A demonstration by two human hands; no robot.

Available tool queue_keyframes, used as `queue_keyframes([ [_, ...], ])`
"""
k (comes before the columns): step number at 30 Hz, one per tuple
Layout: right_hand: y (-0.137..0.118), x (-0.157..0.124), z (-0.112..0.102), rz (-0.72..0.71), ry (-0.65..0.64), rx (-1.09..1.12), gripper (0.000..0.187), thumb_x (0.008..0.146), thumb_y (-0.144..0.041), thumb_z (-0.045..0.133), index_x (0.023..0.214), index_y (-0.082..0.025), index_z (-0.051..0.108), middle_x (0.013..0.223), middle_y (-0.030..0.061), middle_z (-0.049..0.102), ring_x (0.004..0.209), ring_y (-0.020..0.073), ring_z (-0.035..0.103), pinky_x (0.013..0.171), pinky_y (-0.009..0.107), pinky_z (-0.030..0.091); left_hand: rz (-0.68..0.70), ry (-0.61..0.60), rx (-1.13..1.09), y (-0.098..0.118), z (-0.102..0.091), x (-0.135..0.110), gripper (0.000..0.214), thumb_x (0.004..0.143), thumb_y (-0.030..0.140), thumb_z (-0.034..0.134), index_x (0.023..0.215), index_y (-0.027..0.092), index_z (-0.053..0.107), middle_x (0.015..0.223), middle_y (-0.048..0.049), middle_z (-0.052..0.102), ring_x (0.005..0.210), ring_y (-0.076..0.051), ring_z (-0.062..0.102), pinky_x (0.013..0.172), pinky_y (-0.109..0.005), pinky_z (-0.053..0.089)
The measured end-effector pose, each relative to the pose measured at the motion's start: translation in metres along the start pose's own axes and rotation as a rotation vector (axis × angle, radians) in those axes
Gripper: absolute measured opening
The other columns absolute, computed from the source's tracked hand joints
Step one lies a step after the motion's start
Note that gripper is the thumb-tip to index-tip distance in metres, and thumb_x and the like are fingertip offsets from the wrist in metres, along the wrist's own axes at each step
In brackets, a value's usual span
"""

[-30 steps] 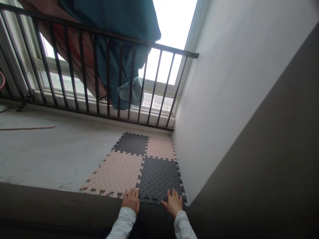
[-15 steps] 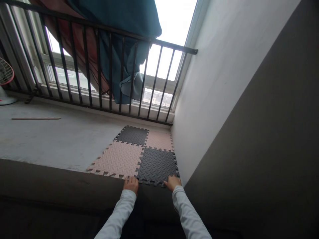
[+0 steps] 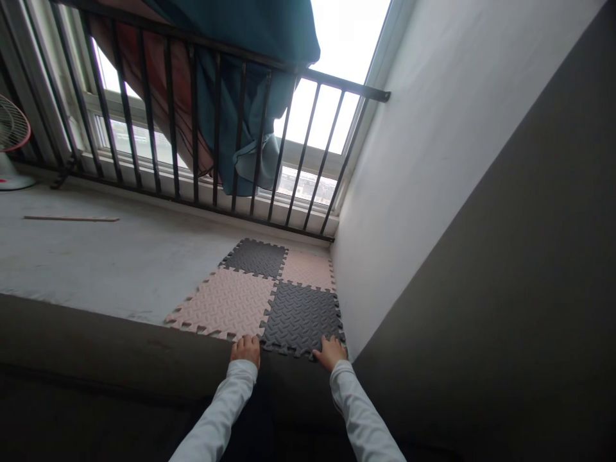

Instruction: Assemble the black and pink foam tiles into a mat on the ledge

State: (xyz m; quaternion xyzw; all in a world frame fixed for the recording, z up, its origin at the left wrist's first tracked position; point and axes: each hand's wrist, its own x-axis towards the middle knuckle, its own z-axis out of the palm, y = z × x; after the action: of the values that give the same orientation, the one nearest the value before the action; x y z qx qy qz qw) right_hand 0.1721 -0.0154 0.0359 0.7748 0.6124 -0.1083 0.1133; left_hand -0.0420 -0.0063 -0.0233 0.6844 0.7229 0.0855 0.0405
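Black metal railing [image 3: 308, 72], teal curtain [image 3: 250, 38], electric fan [image 3: 12, 125], wooden strip [image 3: 71, 219] on concrete floor [image 3: 120, 269].

Daylight floods in through the window [image 3: 308, 183], and the sky [image 3: 351, 38] blows out to flat white with no detail. The black railing [image 3: 195, 128] stands against that glare almost as a silhouette. Light falls off toward the camera: the white wall [image 3: 433, 160] turns soft grey, the foam floor tiles [image 3: 301, 317] lie evenly dim without hard shadows, and the bottom of the frame sinks into murk. Wide-angle distortion bends lines near the edges; nothing looks badly blurred.
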Motion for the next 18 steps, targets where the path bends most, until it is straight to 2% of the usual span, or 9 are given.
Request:
queue_keyframes([
  [7, 0.003, 0.003, -0.005, -0.008, -0.021, 0.011, 0.059, 0.074, -0.041, 0.046, 0.125, -0.012, 0.038, 0.128, 0.0196, 0.040, 0.117, 0.0272, 0.038, 0.092, 0.041, 0.031, 0.004, 0.043, 0.007, -0.001, 0.000, -0.001, 0.033, 0.072, 0.011, 0.038, 0.098, 0.012, 0.060, 0.099, -0.0146, 0.056, 0.091, -0.026, 0.048, 0.076, -0.035, 0.032],
  [12, 0.004, 0.005, -0.008, 0.017, -0.059, 0.001, 0.063, 0.074, -0.041, 0.046, 0.127, -0.009, 0.035, 0.131, 0.0212, 0.035, 0.121, 0.0275, 0.033, 0.095, 0.040, 0.028, -0.040, 0.032, 0.032, 0.012, 0.001, -0.006, 0.032, 0.071, 0.007, 0.037, 0.092, 0.009, 0.061, 0.096, -0.0163, 0.056, 0.089, -0.025, 0.048, 0.074, -0.035, 0.032],
  [14, 0.002, 0.005, -0.009, 0.037, -0.059, -0.014, 0.064, 0.074, -0.042, 0.047, 0.129, -0.014, 0.031, 0.131, 0.0216, 0.035, 0.120, 0.0283, 0.034, 0.093, 0.041, 0.029, -0.118, 0.035, 0.021, 0.020, 0.003, -0.009, 0.033, 0.071, 0.007, 0.036, 0.094, 0.010, 0.060, 0.099, -0.0161, 0.055, 0.091, -0.025, 0.047, 0.074, -0.036, 0.032],
  [16, 0.001, 0.005, -0.009, 0.031, -0.055, -0.036, 0.062, 0.075, -0.041, 0.047, 0.131, -0.022, 0.029, 0.129, 0.0203, 0.037, 0.118, 0.0288, 0.038, 0.090, 0.042, 0.031, -0.203, 0.048, 0.002, 0.027, 0.005, -0.013, 0.037, 0.073, 0.007, 0.032, 0.100, 0.013, 0.058, 0.105, -0.0159, 0.053, 0.095, -0.026, 0.046, 0.075, -0.038, 0.033],
  [18, -0.001, 0.006, -0.009, 0.018, -0.056, -0.052, 0.057, 0.076, -0.041, 0.047, 0.129, -0.029, 0.030, 0.127, 0.0187, 0.040, 0.115, 0.0287, 0.041, 0.087, 0.043, 0.033, -0.238, 0.055, -0.011, 0.032, 0.005, -0.015, 0.039, 0.074, 0.008, 0.030, 0.104, 0.014, 0.055, 0.111, -0.0164, 0.050, 0.100, -0.026, 0.044, 0.077, -0.041, 0.033],
])
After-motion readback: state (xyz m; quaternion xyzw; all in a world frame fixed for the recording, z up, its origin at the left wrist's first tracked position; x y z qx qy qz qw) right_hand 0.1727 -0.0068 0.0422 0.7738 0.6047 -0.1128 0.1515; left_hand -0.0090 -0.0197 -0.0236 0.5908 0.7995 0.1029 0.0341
